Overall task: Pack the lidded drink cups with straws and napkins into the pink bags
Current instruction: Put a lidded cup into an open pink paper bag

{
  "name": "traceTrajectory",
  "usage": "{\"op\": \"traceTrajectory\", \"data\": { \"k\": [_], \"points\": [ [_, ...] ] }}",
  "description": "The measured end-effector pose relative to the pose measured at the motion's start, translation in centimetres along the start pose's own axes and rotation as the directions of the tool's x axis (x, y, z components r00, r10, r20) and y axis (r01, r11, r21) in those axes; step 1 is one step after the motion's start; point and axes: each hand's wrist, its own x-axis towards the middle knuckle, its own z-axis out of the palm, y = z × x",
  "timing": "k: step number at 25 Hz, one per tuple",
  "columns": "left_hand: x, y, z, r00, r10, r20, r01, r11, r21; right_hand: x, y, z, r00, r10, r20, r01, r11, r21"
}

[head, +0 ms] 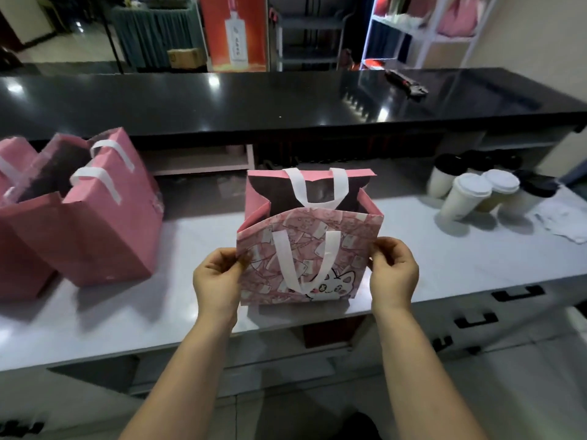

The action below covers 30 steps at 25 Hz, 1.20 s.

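A pink patterned bag (305, 246) with white handles and a cartoon cat stands open near the front edge of the white counter (444, 258). My left hand (217, 281) pinches its near left edge. My right hand (394, 273) pinches its near right edge. The inside of the bag looks dark, and its contents are hidden. Several lidded drink cups (467, 196), some with white lids and some with black ones, stand at the right of the counter. White napkins (562, 220) lie next to them. I cannot make out any straws.
Two more pink bags (95, 217) stand open at the left of the counter. A raised black countertop (254, 100) runs along the back, with a dark tool (408, 82) on its right part. Drawers with black handles (476, 319) sit below the counter's front right.
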Motion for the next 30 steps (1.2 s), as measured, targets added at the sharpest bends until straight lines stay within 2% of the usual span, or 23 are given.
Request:
{"op": "traceTrajectory", "data": {
  "k": [4, 9, 12, 17, 23, 25, 27, 30],
  "points": [
    [-1.1, -1.4, 8.3, 0.999, 0.008, 0.048, -0.008, 1.0, -0.004, 6.4, 0.4, -5.2, 0.999, 0.008, -0.048, -0.006, 0.999, 0.036],
    [-1.3, -3.2, 19.4, 0.999, 0.012, 0.038, -0.011, 1.0, -0.021, 16.0, -1.7, -10.5, 0.999, -0.049, -0.023, 0.05, 0.997, 0.056],
    [-1.2, -3.8, 24.8, 0.999, 0.032, 0.012, -0.032, 0.999, -0.034, 22.0, -2.0, -12.2, 0.997, -0.065, 0.042, 0.063, 0.997, 0.049],
    [-2.1, -6.3, 27.6, 0.997, 0.016, -0.073, -0.01, 0.997, 0.075, 25.6, -1.0, -13.7, 0.983, 0.002, 0.181, 0.004, 0.999, -0.036],
    [-3.6, -5.6, 27.4, 0.992, 0.114, -0.055, -0.094, 0.956, 0.277, 25.5, -1.4, -15.2, 0.959, -0.096, 0.268, 0.098, 0.995, 0.003],
    [-3.9, -3.9, 27.3, 0.98, 0.197, -0.002, -0.182, 0.911, 0.369, 25.5, -2.4, -15.9, 0.938, -0.171, 0.302, 0.174, 0.985, 0.018],
    [-3.6, -1.1, 27.4, 0.936, 0.343, 0.077, -0.336, 0.809, 0.483, 26.5, -4.2, -16.7, 0.896, -0.247, 0.37, 0.281, 0.959, -0.042],
    [-2.8, 4.1, 29.9, 0.793, 0.535, 0.29, -0.596, 0.584, 0.551, 28.4, -7.9, -18.0, 0.832, -0.329, 0.447, 0.457, 0.863, -0.216]
  ]
}}
